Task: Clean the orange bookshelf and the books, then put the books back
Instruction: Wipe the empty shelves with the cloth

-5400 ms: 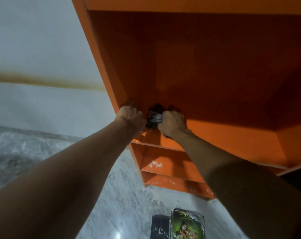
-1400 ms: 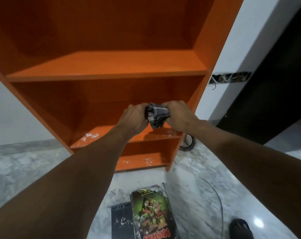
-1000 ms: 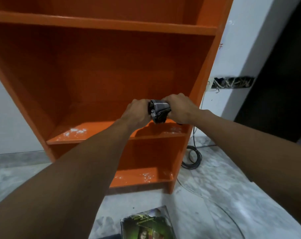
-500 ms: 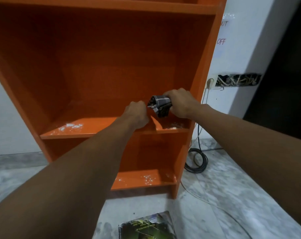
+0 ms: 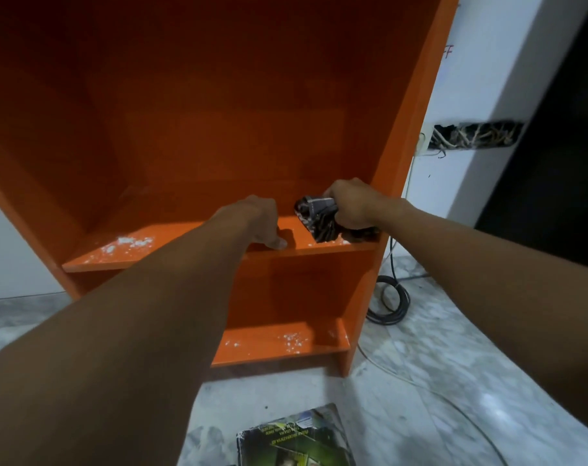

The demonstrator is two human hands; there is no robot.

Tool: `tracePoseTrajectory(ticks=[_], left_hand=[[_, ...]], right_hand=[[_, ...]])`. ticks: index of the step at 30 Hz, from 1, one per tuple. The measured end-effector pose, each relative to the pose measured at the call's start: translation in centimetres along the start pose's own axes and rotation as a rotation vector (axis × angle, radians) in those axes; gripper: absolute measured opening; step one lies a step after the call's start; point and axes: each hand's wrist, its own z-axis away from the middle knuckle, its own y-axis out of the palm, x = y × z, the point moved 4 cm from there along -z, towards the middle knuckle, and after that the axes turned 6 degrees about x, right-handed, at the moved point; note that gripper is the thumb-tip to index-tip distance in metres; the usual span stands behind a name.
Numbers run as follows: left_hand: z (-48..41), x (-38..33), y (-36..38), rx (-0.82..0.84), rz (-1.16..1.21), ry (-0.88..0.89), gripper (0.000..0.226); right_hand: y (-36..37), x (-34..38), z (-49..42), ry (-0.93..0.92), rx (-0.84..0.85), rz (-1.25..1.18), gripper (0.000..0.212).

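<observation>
The orange bookshelf [image 5: 403,136] stands empty in front of me, with white dust on its middle board [image 5: 124,245] and its bottom board [image 5: 286,341]. My right hand [image 5: 351,205] grips a bunched dark checked cloth [image 5: 316,218] pressed onto the right end of the middle board. My left hand [image 5: 257,220] rests on the front edge of the same board, thumb down on the wood, holding nothing. A book with a green and black cover [image 5: 296,438] lies on the floor below me.
Grey marble floor [image 5: 437,381] surrounds the shelf. A coiled black cable [image 5: 388,302] and a thin white wire lie at the shelf's right foot. An open wall box with loose wires [image 5: 474,134] sits on the white wall, beside a dark doorway at the right.
My left hand let go of the cloth and settled on the board's front edge. My right hand carried the cloth down onto the right end of the middle board.
</observation>
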Motion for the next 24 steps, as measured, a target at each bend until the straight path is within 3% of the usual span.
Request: tracePoseTrajectory(ticks=[5,10,14,19,21,24], left_hand=[[0.7,-0.2,0.2,0.009,-0.053,0.027,0.056],[1.0,-0.3,0.4,0.028,-0.032,0.044,0.053],[1.5,-0.2,0.1,0.046,-0.047,0.049,0.05],[1.1,0.2,0.3,0.075,-0.073,0.031,0.047],[0.9,0.4,0.4,0.08,-0.04,0.029,0.047],[0.6,0.4,0.6,0.068,-0.036,0.035,0.057]], right_hand=[[1.2,0.5,7.0,-0.08,-0.031,-0.018,0.033],[4.7,0.6,11.7,-0.063,0.09,-0.086,0.031],[0.7,1.9,9.8,-0.122,-0.063,-0.126,0.043],[-2.7,2.0,3.3,-0.115,-0.241,-0.132,0.042],[-1.7,1.6,0.7,-0.07,-0.145,-0.136,0.037],[1.3,1.0,-1.6,0.011,0.036,-0.087,0.012]])
